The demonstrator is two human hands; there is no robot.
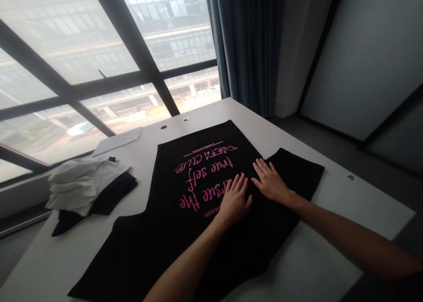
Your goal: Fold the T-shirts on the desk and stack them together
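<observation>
From my remote seat I see a black T-shirt (185, 231) spread on the white table (373, 225), with the left hand (235, 198) and right hand (271, 181) resting flat on it, fingers loose, grasping nothing. I judge the step in hand to be smoothing; the next move calls for light, even palm pressure. The pink print (202, 173), upside down to me, reads "true self", "rsue the" and "CLUB"; the tiniest lines I cannot read
</observation>
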